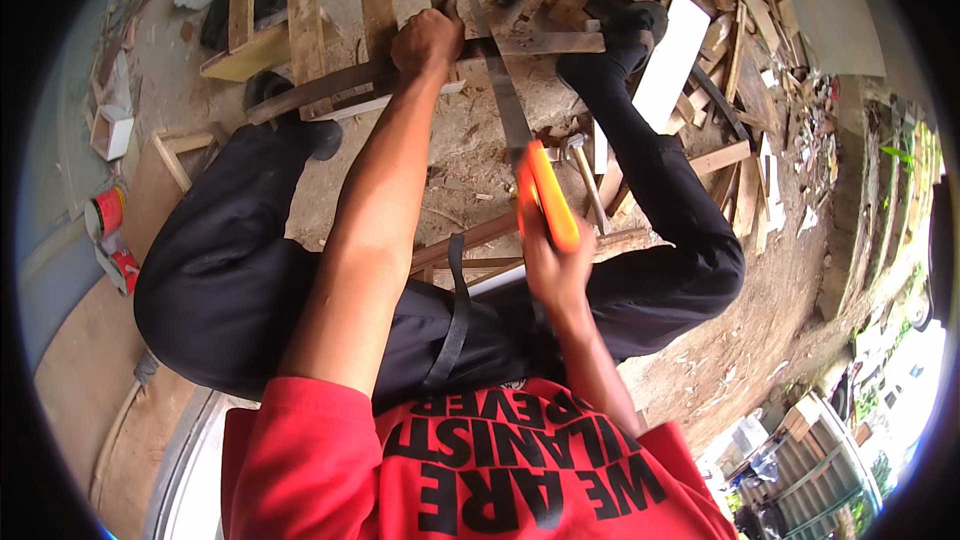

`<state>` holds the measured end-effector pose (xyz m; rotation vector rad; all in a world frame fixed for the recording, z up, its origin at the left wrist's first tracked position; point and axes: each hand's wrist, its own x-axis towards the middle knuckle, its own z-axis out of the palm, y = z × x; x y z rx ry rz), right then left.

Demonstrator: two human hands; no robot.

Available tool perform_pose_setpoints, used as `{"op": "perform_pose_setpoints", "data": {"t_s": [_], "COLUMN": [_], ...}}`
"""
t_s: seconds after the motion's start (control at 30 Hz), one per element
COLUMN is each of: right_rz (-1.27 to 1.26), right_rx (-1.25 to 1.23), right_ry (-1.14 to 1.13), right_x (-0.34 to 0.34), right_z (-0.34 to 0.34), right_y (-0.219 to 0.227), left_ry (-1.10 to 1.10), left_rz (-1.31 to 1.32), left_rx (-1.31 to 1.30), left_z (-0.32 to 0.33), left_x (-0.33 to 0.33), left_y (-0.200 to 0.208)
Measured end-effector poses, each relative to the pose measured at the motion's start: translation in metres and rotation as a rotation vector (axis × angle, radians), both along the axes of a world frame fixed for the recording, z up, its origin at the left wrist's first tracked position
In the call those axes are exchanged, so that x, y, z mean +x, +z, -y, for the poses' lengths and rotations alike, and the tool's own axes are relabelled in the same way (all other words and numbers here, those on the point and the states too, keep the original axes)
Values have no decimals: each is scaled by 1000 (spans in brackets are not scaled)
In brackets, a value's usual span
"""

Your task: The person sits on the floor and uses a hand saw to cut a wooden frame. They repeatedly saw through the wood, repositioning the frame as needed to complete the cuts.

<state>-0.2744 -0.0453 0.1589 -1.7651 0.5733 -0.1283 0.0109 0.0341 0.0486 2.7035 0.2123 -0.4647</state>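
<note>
My right hand [558, 265] is wrapped round the orange handle [548, 198] of a handsaw. The saw's long, narrowing blade [505, 100] points away from me and crosses a dark wooden strip [350, 80]. Just left of the blade, my left hand [428, 40] is closed on that strip, with the thumb sticking up. The strip runs sideways between my two feet, its right end [570, 42] beside my right shoe. Whether the blade has cut into the wood cannot be made out.
Beyond the strip stands a slatted wooden frame [303, 10]. A hammer [588, 175] leans near my right shin. Scrap wood [745, 90] is heaped at the far right, with a white board [675, 60] beside it. Red cans [108, 215] stand at the left.
</note>
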Motion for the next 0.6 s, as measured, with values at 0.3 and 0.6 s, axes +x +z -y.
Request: {"op": "perform_pose_setpoints", "data": {"t_s": [0.3,0.6], "right_rz": [61,60], "right_rx": [-44,-176], "right_ry": [-23,123], "right_x": [-11,107], "right_z": [-7,1], "right_y": [6,-44], "left_ry": [10,86], "left_rz": [-8,-107], "left_rx": [-25,-136], "left_z": [-7,-1], "left_x": [-3,3], "left_y": [-12,12]}}
